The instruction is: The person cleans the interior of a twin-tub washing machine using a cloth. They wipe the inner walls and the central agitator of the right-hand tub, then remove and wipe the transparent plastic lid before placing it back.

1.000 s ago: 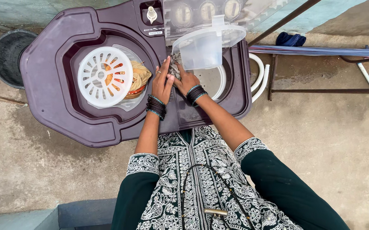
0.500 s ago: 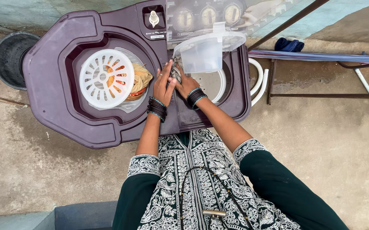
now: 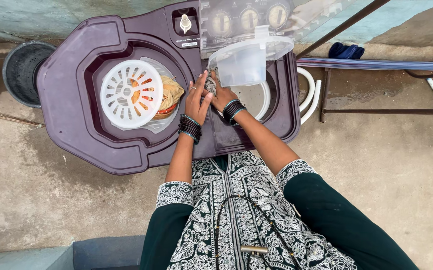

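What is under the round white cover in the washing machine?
Under the round white cover lie tan and orange-red clothes, showing through its slots and at its right edge. The rest is covered.
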